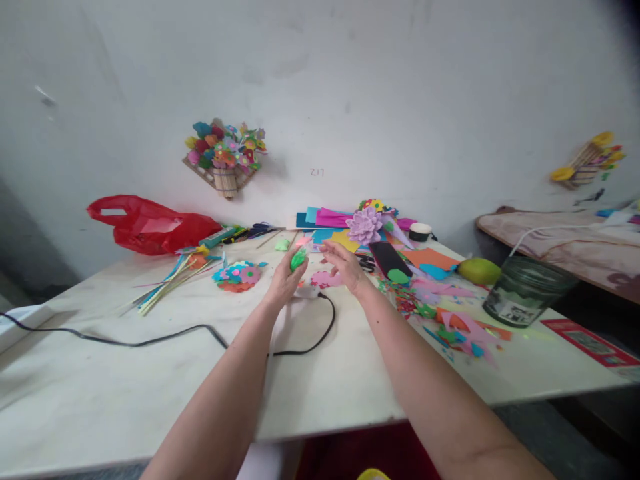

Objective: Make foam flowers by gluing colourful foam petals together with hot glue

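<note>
My left hand (pixel 286 277) is closed around a small bright green bundle (pixel 299 259) that seems wrapped in clear plastic. Facing it, my right hand (pixel 345 265) has its fingers stretched out and slightly bent, with nothing visible in them. Below the hands lie a pink scalloped cutout (pixel 327 279) and a white device (pixel 306 292) with a black cord (pixel 330 327). A pale green packet (pixel 283 245) rests just beyond my left hand. Black scissors (pixel 367 262) lie to the right of my right hand, partly hidden.
Stacked flower cutouts (pixel 237 275), thin strips (pixel 167 287) and a red plastic bag (pixel 150 227) lie left. To the right are a phone (pixel 390 260), colourful scraps (pixel 455 327), a yellow-green fruit (pixel 479 271) and a dark glass jar (pixel 525 293). A purple flower (pixel 365 225) stands behind.
</note>
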Demonstrator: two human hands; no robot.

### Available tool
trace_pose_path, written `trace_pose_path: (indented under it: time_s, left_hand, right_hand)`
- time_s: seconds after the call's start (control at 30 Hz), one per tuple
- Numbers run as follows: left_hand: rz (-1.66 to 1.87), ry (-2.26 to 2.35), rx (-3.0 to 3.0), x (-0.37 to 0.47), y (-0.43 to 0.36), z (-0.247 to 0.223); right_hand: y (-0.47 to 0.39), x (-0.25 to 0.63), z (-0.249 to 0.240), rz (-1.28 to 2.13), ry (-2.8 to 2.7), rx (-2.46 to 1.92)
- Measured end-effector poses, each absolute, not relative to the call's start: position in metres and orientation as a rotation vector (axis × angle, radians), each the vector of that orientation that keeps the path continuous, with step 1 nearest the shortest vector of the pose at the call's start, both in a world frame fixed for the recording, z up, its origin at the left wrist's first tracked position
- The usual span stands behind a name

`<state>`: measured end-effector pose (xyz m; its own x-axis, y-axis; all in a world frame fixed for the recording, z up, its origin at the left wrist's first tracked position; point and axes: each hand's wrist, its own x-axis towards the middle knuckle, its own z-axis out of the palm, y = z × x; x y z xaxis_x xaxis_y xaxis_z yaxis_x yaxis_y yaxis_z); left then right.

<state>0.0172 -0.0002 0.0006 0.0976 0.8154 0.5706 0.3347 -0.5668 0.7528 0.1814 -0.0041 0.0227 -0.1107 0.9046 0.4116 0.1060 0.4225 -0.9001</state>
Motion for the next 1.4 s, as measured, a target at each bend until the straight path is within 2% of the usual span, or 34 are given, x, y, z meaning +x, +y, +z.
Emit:
trace_pose_path:
  time_s: [0.27, 0.4, 0.57, 0.83, 1.1, 1.23, 1.4]
  left_hand:
    - [1.498, 0.955, 1.688, 0.018, -0.009, 0.003]
    - [1.499, 0.922, 1.643, 0.020, -0.011, 0.006]
    - [1.545, 0.990, 1.620, 0.018, -0.012, 0.012]
    - [1.452, 1.028, 1.595, 0.017, -0.016, 0.013]
    - [1.392, 1.072, 1.616, 0.013, -0.011, 0.012]
    - [1.410, 1.128, 1.706, 0.012, -0.012, 0.012]
    - [1.400, 1.188, 1.764, 0.014, -0.015, 0.014]
  right_hand:
    - [-0.014, 0.159, 0.015, 1.423, -1.564, -0.808]
    - [-0.013, 0.152, 0.011, 1.442, -1.417, -0.965]
    - [-0.004, 0.172, 0.021, 1.306, -1.223, -0.971]
    - [0.024, 0.229, 0.025, 0.657, -0.764, -1.108]
    - [0.022, 0.241, 0.015, 0.124, -1.315, -1.780]
    - [0.018, 0.231, 0.018, -0.043, -1.454, -1.796]
    - [0.014, 0.220, 0.023, 0.053, -1.501, -1.649]
